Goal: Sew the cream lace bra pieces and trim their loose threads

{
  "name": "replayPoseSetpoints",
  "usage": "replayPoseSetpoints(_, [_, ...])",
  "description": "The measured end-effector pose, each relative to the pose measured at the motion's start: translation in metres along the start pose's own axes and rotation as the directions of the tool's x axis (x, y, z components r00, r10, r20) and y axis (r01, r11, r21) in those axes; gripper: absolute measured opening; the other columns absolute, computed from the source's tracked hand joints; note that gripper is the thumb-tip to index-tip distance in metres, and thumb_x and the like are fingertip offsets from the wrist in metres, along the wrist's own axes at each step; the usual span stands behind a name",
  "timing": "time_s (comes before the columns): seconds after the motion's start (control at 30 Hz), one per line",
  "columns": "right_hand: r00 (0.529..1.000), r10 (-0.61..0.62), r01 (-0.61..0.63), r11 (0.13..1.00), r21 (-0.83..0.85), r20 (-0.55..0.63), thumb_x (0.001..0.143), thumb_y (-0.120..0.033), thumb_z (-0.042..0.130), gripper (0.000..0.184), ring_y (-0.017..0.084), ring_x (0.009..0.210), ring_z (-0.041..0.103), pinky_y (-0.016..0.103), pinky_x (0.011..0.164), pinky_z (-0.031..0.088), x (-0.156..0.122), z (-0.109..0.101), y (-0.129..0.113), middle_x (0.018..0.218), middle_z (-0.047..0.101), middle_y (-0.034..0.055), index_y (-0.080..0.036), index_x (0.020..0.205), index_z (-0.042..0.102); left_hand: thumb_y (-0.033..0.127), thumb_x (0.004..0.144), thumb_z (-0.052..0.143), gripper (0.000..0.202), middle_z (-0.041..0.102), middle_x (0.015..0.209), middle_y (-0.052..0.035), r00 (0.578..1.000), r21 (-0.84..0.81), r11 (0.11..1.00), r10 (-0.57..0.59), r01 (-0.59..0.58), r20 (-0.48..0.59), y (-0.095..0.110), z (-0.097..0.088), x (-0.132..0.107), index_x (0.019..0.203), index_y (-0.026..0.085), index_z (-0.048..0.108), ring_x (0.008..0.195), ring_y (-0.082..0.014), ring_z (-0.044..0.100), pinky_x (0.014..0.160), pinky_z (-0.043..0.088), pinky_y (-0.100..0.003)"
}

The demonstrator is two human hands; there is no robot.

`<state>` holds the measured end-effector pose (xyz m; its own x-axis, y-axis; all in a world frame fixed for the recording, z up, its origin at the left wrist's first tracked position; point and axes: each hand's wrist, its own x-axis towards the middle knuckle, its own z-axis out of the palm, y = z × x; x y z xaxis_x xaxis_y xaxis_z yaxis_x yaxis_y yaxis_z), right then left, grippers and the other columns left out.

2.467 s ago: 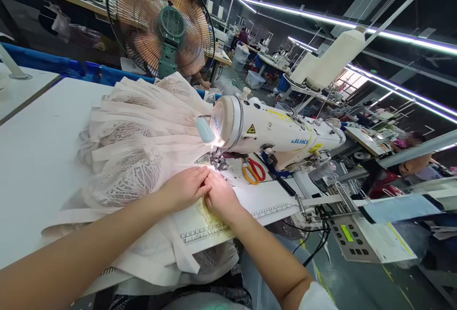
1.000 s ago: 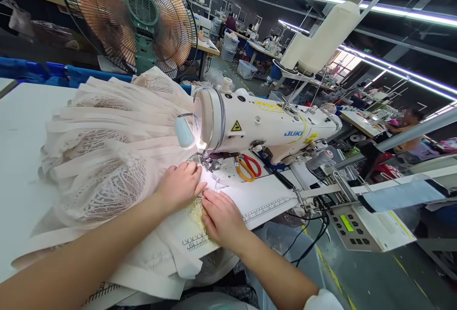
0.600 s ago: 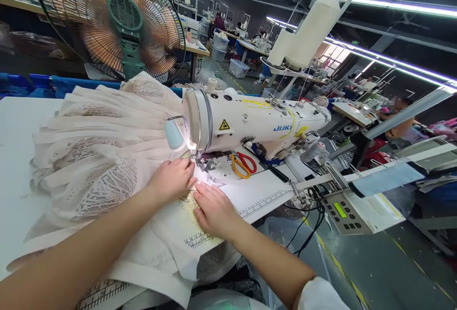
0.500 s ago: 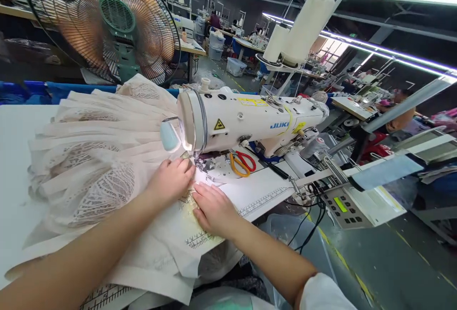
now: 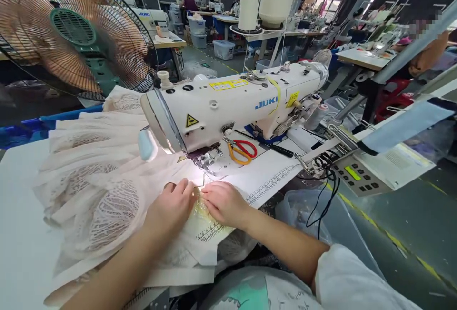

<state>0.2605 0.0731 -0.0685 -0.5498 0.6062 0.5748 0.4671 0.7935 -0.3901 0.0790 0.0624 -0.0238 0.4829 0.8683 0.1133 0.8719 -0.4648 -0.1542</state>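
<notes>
A white sewing machine (image 5: 221,105) stands in front of me with its lit needle area beyond my fingertips. My left hand (image 5: 174,205) is closed on the edge of cream lace fabric (image 5: 117,210), which spreads in folds across the left of the table. Beside it, my right hand (image 5: 224,203) pinches the same edge, the two sets of fingertips almost touching. A pale yellowish lace piece (image 5: 202,210) shows between and below the hands; how it joins the cream fabric is hidden. Red and orange-handled scissors (image 5: 243,151) lie on the machine bed, right of the needle.
A dark-handled tool (image 5: 280,150) rests behind the scissors. At the right is a control panel (image 5: 359,174) with cables; below stands a clear plastic bin (image 5: 332,224). A large fan (image 5: 74,29) is at the back left. Thread cones (image 5: 249,5) rise behind the machine. People work farther off.
Both hands have drawn back from the needle area toward me, and the fingertips have come together at the fabric edge. The camera view has tilted and shifted.
</notes>
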Motion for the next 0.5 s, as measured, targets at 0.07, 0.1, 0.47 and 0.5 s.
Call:
replayPoseSetpoints(0.07, [1.0,0.007,-0.007,1.0,0.005,0.01,0.086,-0.021,0.048,0.016,0.021,0.097,0.064,0.035,0.087,0.052,0.0,0.0,0.001,0.098,0.072,0.0085,-0.017,0.083,0.063,0.027,0.091,0.04,0.03,0.064,0.093,-0.0123,0.999,-0.037,0.999,-0.005,0.003,-0.037,-0.004,0.002,-0.001,0.108,0.019,0.063,0.077,-0.0264,0.057,0.067,0.048,-0.037])
replayPoseSetpoints(0.1, [1.0,0.008,-0.008,1.0,0.006,0.016,0.086,-0.021,0.049,0.015,0.021,0.097,0.064,0.035,0.087,0.052,0.0,0.0,0.001,0.098,0.071,0.0087,-0.017,0.082,0.063,0.032,0.091,0.04,0.033,0.064,0.095,-0.013,0.999,-0.054,0.999,0.0,-0.002,-0.044,-0.008,0.003,-0.001,0.113,0.019,0.062,0.08,-0.0271,0.057,0.067,0.048,-0.037])
replayPoseSetpoints(0.47, [1.0,0.011,-0.012,1.0,0.02,0.016,0.087,-0.022,0.05,0.013,0.02,0.092,0.064,0.034,0.082,0.052,-0.001,-0.001,0.002,0.096,0.071,0.0082,-0.018,0.083,0.062,0.036,0.09,0.041,0.033,0.059,0.112,-0.0156,0.985,-0.192,0.967,0.161,-0.17,-0.064,-0.034,0.008,0.006,0.109,0.02,0.064,0.086,-0.0245,0.056,0.07,0.052,-0.036])
replayPoseSetpoints(0.5, [1.0,0.011,-0.011,1.0,0.023,0.018,0.087,-0.022,0.05,0.013,0.02,0.093,0.064,0.034,0.082,0.052,-0.002,-0.001,0.002,0.096,0.07,0.0085,-0.018,0.083,0.061,0.036,0.09,0.042,0.033,0.059,0.112,-0.0152,0.985,-0.198,0.965,0.165,-0.173,-0.059,-0.034,0.007,0.007,0.109,0.021,0.064,0.087,-0.0243,0.056,0.07,0.052,-0.036])
